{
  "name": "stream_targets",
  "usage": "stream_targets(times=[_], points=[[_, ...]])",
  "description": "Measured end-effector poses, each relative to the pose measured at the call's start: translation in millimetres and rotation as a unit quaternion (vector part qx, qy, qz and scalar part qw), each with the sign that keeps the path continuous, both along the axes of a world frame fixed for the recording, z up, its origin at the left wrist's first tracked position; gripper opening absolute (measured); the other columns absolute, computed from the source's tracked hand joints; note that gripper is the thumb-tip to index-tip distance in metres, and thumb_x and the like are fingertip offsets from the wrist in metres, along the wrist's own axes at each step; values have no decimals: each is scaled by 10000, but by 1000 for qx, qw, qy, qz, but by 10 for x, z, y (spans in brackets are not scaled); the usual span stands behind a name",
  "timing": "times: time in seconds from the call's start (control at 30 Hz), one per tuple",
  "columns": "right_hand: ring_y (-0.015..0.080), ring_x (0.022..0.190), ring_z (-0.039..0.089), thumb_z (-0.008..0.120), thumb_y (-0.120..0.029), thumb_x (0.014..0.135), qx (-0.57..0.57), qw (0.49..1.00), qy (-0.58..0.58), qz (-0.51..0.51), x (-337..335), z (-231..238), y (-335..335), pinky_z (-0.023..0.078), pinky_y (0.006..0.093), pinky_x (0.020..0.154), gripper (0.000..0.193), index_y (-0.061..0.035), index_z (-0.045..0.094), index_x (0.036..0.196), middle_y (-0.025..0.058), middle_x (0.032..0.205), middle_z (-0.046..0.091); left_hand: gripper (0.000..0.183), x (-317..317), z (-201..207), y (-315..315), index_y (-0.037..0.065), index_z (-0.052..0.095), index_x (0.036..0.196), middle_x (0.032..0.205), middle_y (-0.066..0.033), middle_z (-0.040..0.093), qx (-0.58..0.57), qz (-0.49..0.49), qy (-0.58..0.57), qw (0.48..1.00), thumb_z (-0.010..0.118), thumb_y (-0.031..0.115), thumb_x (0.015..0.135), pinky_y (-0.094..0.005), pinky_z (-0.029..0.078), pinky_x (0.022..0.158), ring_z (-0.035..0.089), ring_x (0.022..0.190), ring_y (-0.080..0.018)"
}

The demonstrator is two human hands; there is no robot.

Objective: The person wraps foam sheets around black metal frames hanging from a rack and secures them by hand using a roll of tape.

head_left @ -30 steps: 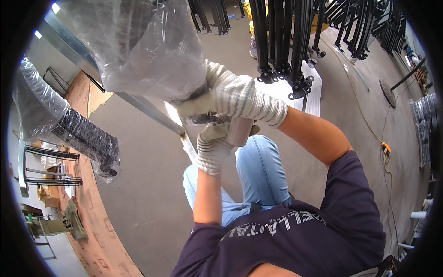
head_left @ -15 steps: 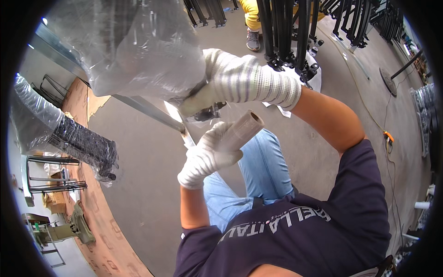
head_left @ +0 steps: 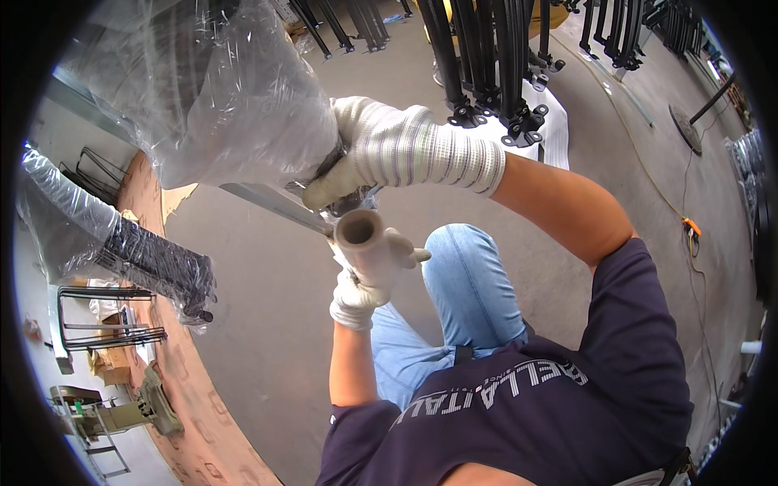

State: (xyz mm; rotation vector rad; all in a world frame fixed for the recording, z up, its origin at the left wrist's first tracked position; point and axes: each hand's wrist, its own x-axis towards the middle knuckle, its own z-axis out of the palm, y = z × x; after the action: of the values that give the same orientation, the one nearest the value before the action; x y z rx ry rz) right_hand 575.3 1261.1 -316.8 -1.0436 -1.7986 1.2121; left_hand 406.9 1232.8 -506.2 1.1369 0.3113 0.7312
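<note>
My left hand, in a white knit glove, is closed round a roll of clear plastic film. The roll's open cardboard core faces up toward me. Above it, my right hand, in a striped white glove, grips the lower end of a bulky bundle wrapped in clear film. Dark parts show dimly through the plastic; their kind is hidden. The roll sits just below the bundle's end, close to my right thumb.
A metal bar runs beneath the bundle. Another film-wrapped black bundle stands at left. Black metal legs with brackets hang at the upper right. A cable with an orange connector lies on the floor. Cardboard covers the left side.
The film roll has swung left and up, its open end turning toward me. My right hand and the wrapped bundle have shifted slightly left.
</note>
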Motion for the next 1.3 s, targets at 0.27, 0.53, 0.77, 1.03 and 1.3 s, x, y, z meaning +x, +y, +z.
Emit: stream_targets(times=[0.27,0.53,0.77,1.03,1.3], points=[[133,823,562,730,-167,580,-3,1000,26,2,-96,-71,28,469,260,744,480,-9,535,989,90,888,597,382,91,230,-82,7,516,813,790,-107,578,35,-30,-175,984,539,384,756,-294,392,625,545,694,-203],[157,1066,437,704,-89,626,-75,947,213,229,37,-601,236,384,305,926,745,-59,299,1250,86,1162,457,153,423,266,-112,141,473,762,534,71,561,-35,-177,-527,831,577,254,765,-236,308,552,508,410,-51],[129,1020,463,699,-4,609,-110,948,243,176,-254,-743,226,408,302,886,788,-94,288,1276,60,1116,494,184,233,163,-54,114,510,888,536,83,542,-99,-201,-558,799,564,247,774,-254,339,664,516,447,-54],[326,817,563,726,-393,518,125,974,82,-171,-660,-783,-35,468,377,740,715,-83,423,1086,169,911,544,478,-128,123,-246,62,477,1121,876,-29,564,-234,268,-309,882,557,377,772,-287,383,582,531,703,-147],[305,756,580,744,-373,511,187,956,78,-212,-736,-852,11,487,353,675,713,-32,427,1051,142,856,560,505,-31,355,-46,23,409,1132,1005,-52,494,263,631,105,723,674,107,711,-257,417,780,482,890,-142]])
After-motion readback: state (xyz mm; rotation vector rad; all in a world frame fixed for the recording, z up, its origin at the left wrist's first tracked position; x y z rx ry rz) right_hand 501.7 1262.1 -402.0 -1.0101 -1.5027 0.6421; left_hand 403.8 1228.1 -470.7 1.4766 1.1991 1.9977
